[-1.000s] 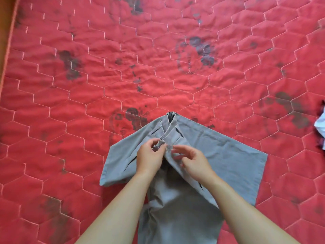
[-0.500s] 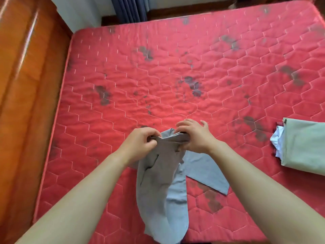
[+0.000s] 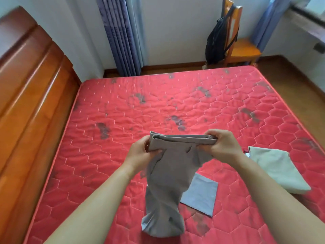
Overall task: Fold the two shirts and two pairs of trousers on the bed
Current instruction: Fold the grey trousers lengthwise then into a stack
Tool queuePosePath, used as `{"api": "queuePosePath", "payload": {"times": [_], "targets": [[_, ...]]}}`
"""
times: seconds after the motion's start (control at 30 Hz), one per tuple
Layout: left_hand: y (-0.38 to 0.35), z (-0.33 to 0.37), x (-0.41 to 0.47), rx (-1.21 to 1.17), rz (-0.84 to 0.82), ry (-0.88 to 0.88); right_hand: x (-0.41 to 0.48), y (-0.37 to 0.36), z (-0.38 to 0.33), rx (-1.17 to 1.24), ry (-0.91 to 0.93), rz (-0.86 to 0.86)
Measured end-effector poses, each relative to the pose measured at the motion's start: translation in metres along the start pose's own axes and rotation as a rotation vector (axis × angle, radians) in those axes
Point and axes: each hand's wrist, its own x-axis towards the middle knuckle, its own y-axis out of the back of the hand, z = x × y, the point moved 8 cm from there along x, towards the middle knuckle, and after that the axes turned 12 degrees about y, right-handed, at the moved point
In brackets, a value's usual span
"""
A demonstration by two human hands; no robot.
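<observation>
A pair of grey trousers [image 3: 165, 182] hangs above the red quilted bed [image 3: 123, 111], held up by the waistband. My left hand [image 3: 140, 152] grips the waistband's left end and my right hand [image 3: 222, 145] grips its right end, stretching it level between them. The legs droop down; one leg end lies flat on the mattress to the right, the other bunches at the bed's near edge. A folded pale green garment [image 3: 276, 169] lies on the bed at the right, with a bit of white cloth showing beside it.
A tall wooden headboard [image 3: 29, 95] runs along the bed's left side. Beyond the far edge hang blue curtains [image 3: 123, 36], and a wooden chair [image 3: 239, 43] carries a black backpack [image 3: 218, 39]. Wooden floor shows at the right.
Both hands have risen with the trousers and drawn apart, pulling the waistband straight. The view has tilted up, bringing the room and the folded garment into sight.
</observation>
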Motion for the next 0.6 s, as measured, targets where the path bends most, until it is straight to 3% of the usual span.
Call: {"api": "queuePosePath", "payload": {"times": [0.17, 0.37, 0.43, 0.6], "targets": [[-0.003, 0.003, 0.039, 0.146, 0.014, -0.026, 0.034, -0.009, 0.042, -0.060, -0.118, -0.097], [0.035, 0.041, 0.206, 0.176, 0.363, -0.095, 0.200, -0.027, 0.089, -0.061, -0.033, 0.249], [0.024, 0.015, 0.252, 0.277, 0.405, -0.078, 0.223, -0.059, 0.130, -0.023, -0.043, 0.235], [-0.052, -0.130, 0.306, 0.492, 0.219, 0.044, 0.190, -0.171, 0.255, -0.087, -0.126, 0.029]]}}
